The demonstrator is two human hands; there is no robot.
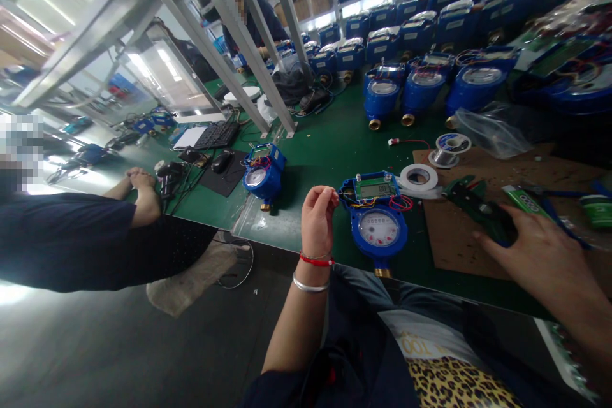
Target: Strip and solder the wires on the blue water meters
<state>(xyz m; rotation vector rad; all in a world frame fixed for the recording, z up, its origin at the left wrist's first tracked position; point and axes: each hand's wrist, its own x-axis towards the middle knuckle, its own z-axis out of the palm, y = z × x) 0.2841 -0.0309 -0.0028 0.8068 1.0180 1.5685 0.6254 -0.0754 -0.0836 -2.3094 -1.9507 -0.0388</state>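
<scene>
Directly before me on the green table lies a blue water meter (pixel 380 229), its display housing open and thin wires showing. My left hand (pixel 317 220) is beside the housing's left edge, fingertips pinched together near the wires; whatever they hold is too small to name. On the right, my right hand (pixel 542 255) is at the handles of a dark green hand tool (pixel 478 207) above the brown board (pixel 452 242), thumb and fingers apart around the handle end. A roll of white tape (pixel 418 180) and a solder spool (pixel 449 150) sit behind the tool.
Another open meter (pixel 262 175) stands to the left, near a mouse (pixel 222 161) and keyboard (pixel 217 135). Rows of blue meters (pixel 382 92) line the back. A green-white tube (pixel 526 199) and plastic bag (pixel 492 131) lie right. A person's hands (pixel 141 185) rest at the left edge.
</scene>
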